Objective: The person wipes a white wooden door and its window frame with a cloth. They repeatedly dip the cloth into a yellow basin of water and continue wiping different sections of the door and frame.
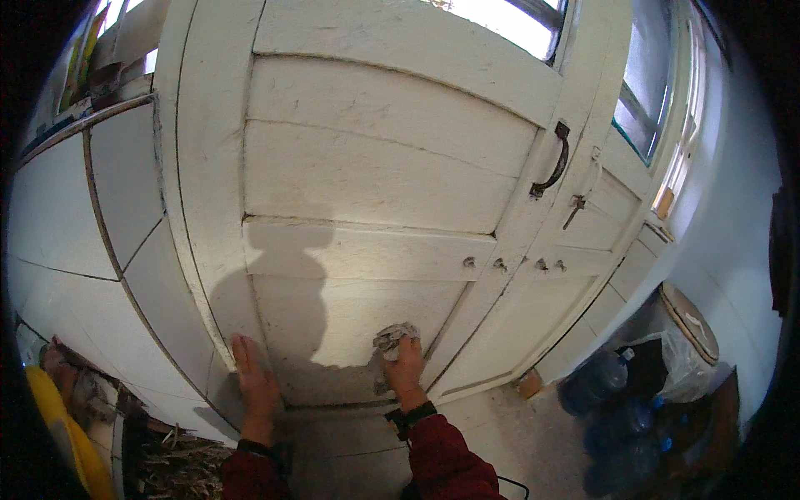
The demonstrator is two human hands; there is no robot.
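Note:
A white-painted wooden door (387,162) with recessed panels fills the middle of the view. My right hand (405,370) grips a crumpled greyish rag (395,337) against its lower panel, near the right side of that panel. Part of the rag hangs below my fingers. Lower on the left, my left hand (255,384) is held out with nothing in it. Its fingers are extended beside the door's left edge; whether they press on the wood I cannot tell. A dark metal pull handle (560,160) is fixed higher up on the door.
A narrower door leaf (556,306) with a metal latch (575,209) adjoins on the right. Large blue water bottles (594,382) stand on the floor at lower right. White tiles (69,212) cover the left wall, above wood scraps (178,462) and a yellow object (65,431).

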